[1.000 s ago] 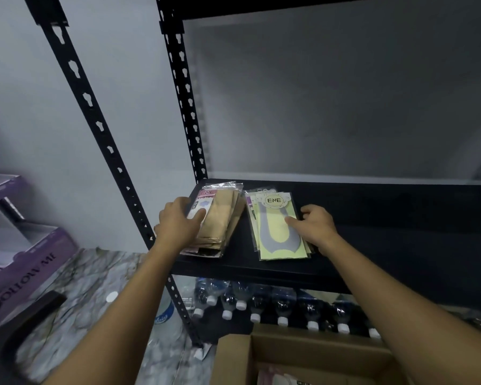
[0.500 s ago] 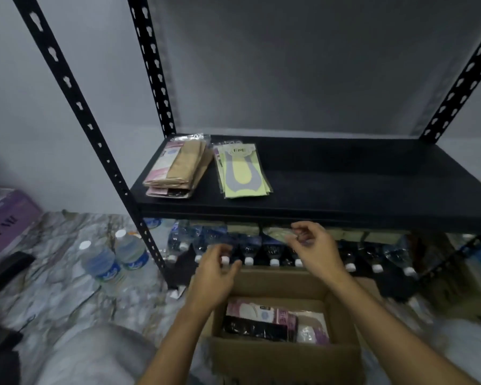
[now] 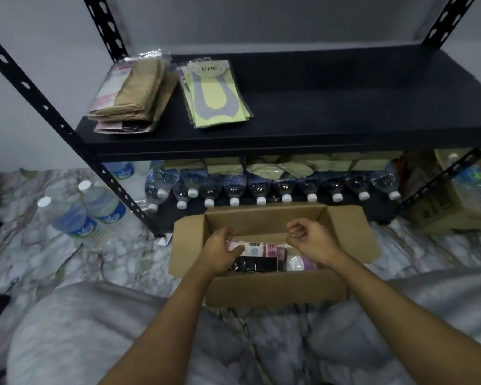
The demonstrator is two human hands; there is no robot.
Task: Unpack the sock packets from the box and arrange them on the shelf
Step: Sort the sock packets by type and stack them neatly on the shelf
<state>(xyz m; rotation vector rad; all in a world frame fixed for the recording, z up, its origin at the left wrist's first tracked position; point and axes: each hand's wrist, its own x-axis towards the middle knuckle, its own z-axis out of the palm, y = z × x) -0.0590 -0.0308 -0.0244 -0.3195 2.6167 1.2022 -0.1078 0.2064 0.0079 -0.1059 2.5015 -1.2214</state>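
pink packet (image 3: 257,250) | held in left fingers (image 3: 226,234) (inside box (image 3: 275,290)) | right hand (image 3: 314,240) apart

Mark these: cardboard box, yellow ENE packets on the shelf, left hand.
cardboard box (image 3: 275,289), head view, front wall.
yellow ENE packets (image 3: 215,100), head view, middle of the top packet.
left hand (image 3: 219,255), head view, back of the hand; grips pink packet (image 3: 258,249).

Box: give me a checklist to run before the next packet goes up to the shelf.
1. Box flaps open, packets reachable: ok.
2. Left hand grips the pink packet: ok.
3. Pink packet lifted out of the box: not ok, it lies inside.
4. Right hand free: ok, loosely curled, holds nothing.
5. Shelf has room right of the yellow-green stack: ok.
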